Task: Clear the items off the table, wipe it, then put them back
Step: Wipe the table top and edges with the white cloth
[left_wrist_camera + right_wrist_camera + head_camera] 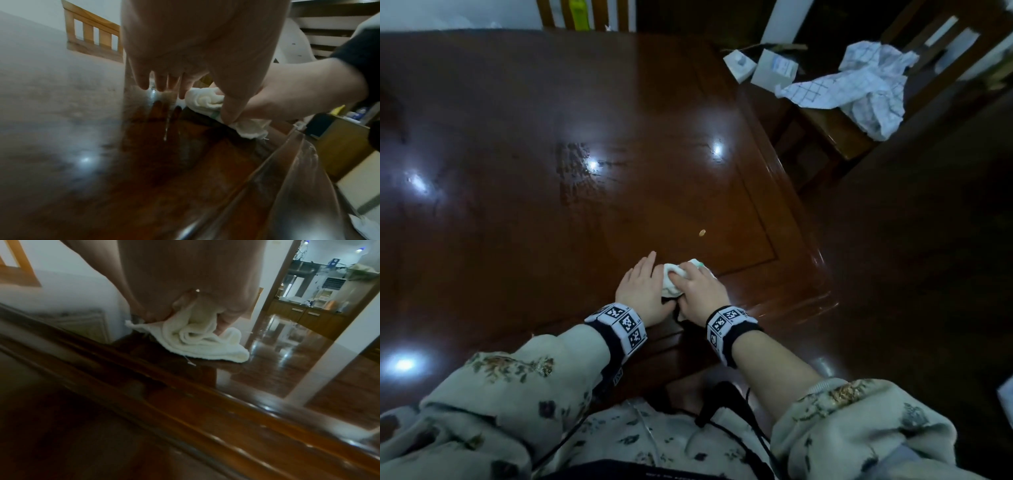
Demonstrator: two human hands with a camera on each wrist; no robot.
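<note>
A white cloth (674,278) lies bunched on the glossy dark wooden table (551,154) near its front right corner. My right hand (700,284) grips the cloth (197,340) with curled fingers and presses it onto the wood. My left hand (642,284) lies flat on the table just left of the cloth (207,100), its fingers (164,81) straight. On the chair at the right lie two small white boxes (774,68) and a crumpled checked cloth (859,85). A small round yellowish speck (702,233) sits on the table beyond the hands.
A wooden chair (835,130) stands past the table's right edge and bears the cleared things. Another chair back (582,15) shows at the far edge. Wet streaks (575,171) mark the table's middle. A black cable (722,404) hangs at my waist.
</note>
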